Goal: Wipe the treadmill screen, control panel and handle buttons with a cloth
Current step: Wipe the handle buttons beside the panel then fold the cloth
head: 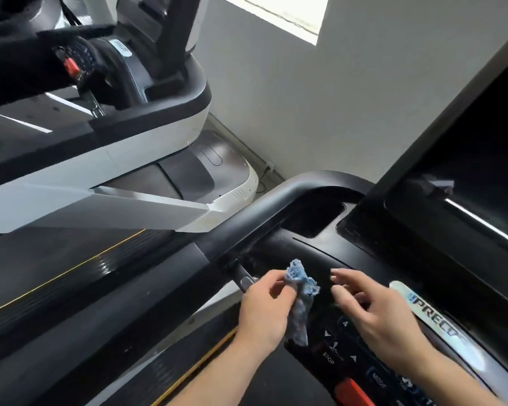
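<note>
My left hand (266, 309) pinches a crumpled blue cloth (301, 294) between thumb and fingers, just above the left end of the black control panel (343, 344). The cloth hangs down past the palm. My right hand (373, 306) hovers to the right of the cloth with fingers spread and loosely bent, holding nothing, over the panel's buttons. The dark screen (464, 159) rises at the upper right. A short handle with a metal button pad (245, 281) sticks out just left of my left hand.
A curved black handrail (279, 206) runs from the console's left side. A silver logo strip (428, 315) lies right of my right hand. A red stop tab (354, 391) shows at the bottom. Another white treadmill (106, 165) stands to the left, near a grey wall.
</note>
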Motion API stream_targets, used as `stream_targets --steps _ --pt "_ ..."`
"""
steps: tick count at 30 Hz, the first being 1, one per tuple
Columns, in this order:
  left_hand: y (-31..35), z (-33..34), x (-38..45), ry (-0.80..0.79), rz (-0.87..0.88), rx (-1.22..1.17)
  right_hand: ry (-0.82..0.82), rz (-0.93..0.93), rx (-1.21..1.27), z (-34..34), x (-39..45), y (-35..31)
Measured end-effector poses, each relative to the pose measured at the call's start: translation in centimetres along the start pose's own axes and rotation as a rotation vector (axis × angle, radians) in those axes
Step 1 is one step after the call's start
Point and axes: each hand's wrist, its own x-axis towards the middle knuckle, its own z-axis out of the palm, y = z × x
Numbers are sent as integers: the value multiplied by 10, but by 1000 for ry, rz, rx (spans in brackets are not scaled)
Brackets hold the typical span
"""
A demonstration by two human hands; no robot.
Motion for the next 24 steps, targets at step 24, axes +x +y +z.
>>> stream_targets --steps 24 --pt "-47 -107 46 33 -150 -257 -329 346 409 101 120 -62"
